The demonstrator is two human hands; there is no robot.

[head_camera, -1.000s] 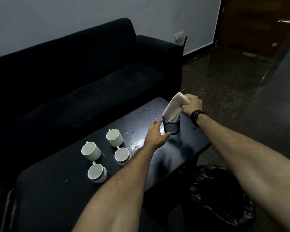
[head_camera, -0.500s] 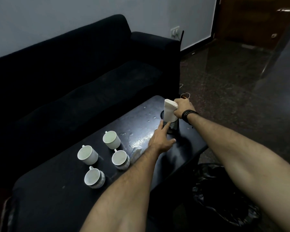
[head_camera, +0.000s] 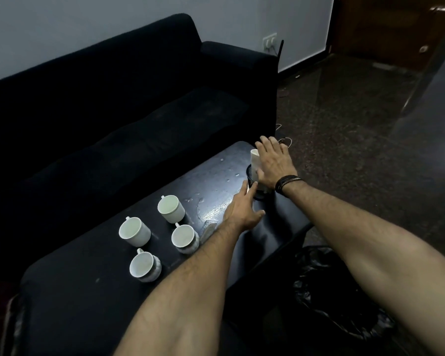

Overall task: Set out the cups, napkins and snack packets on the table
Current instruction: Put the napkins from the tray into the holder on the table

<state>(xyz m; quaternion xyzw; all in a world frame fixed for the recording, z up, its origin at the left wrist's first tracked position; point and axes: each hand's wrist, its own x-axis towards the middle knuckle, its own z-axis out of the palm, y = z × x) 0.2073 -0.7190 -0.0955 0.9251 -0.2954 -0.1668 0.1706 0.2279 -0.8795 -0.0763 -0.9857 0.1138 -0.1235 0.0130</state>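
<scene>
Several white cups [head_camera: 171, 209] stand in a group on the black low table [head_camera: 88, 291]. At the table's far right end a white stack of napkins [head_camera: 254, 160] stands upright in a black mesh holder [head_camera: 251, 177]. My right hand [head_camera: 274, 163] lies flat against the napkins, fingers spread, covering most of them. Resting on the table, my left hand [head_camera: 243, 210] has its fingertips touching the holder's base. No snack packets are in view.
A black sofa [head_camera: 118, 98] runs along the far side of the table. A bin lined with a black bag [head_camera: 339, 299] stands on the floor at the table's near right. Water drops [head_camera: 211, 213] shine on the tabletop between cups and holder.
My right hand pushed the napkins down into the holder, then let go and spread flat against them. My left hand stayed at the holder's base.
</scene>
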